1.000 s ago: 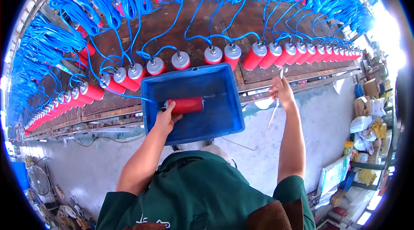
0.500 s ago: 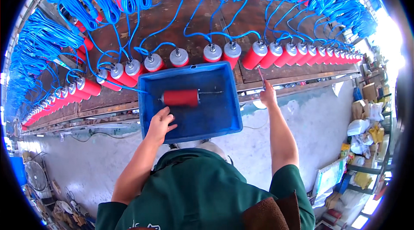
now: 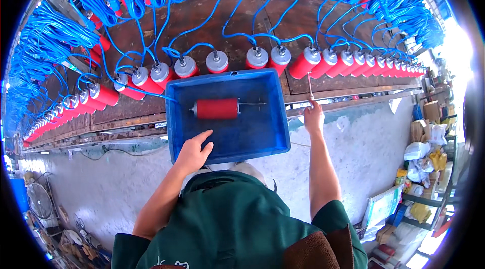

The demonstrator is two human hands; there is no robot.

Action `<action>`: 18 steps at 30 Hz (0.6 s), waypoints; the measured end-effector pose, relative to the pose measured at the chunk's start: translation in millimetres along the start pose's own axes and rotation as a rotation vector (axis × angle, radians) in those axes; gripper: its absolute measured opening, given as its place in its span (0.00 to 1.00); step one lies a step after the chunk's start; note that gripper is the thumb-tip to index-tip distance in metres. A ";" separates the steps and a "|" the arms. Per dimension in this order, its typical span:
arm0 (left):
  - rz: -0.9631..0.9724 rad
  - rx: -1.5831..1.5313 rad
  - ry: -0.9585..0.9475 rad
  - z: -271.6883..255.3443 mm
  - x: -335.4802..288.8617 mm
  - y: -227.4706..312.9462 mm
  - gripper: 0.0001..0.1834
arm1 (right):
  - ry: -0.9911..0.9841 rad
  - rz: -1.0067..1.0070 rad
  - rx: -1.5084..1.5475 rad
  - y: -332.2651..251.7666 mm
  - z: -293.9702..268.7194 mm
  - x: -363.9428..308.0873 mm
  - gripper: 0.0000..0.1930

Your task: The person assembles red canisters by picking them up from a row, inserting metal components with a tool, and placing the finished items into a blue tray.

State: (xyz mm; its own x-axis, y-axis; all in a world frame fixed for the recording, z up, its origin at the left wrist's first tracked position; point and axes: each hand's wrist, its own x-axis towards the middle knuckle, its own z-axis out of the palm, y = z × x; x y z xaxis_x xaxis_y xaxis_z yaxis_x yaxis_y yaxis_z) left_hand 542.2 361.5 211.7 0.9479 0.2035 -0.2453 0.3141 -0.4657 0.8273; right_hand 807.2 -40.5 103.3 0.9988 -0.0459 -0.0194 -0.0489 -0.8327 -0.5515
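Left fingers (image 3: 205, 136) loose over a blue bin (image 3: 255, 135), right fingers (image 3: 313, 106) around a rod (image 3: 310, 86), its held end hidden.

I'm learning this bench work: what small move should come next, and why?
Probably bring the left hand forward onto the red cylinder to steady it: the cylinder lies unheld in the blue plastic bin, the left hand is open and close by, and the right hand is occupied with a thin rod-like tool.
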 end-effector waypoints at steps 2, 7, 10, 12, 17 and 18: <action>-0.039 0.097 -0.068 -15.0 -12.9 17.4 0.23 | -0.047 0.103 0.284 -51.6 -13.1 -33.7 0.19; 0.106 0.084 0.013 -11.7 -11.5 11.9 0.19 | 0.161 0.061 0.449 -116.8 -23.8 -112.1 0.15; 0.160 0.135 0.029 -14.1 -8.5 11.1 0.18 | 0.199 -0.023 0.409 -140.8 -19.0 -131.7 0.15; 0.173 0.128 0.015 -15.2 -7.8 11.0 0.17 | 0.211 -0.073 0.383 -143.6 -12.2 -135.6 0.15; 0.223 0.080 0.064 -15.9 -7.7 5.1 0.15 | 0.220 -0.133 0.340 -141.7 -7.0 -135.0 0.16; 0.234 0.086 0.053 -15.8 -7.1 3.0 0.16 | 0.220 -0.132 0.339 -141.6 -7.0 -135.0 0.16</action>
State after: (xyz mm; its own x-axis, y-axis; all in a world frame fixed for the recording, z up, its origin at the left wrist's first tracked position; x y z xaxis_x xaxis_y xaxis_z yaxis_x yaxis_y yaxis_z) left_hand 535.5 372.2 224.0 0.9918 0.1257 -0.0235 0.0923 -0.5762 0.8121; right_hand 679.3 79.8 189.8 0.9686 -0.0986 0.2282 0.1216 -0.6126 -0.7810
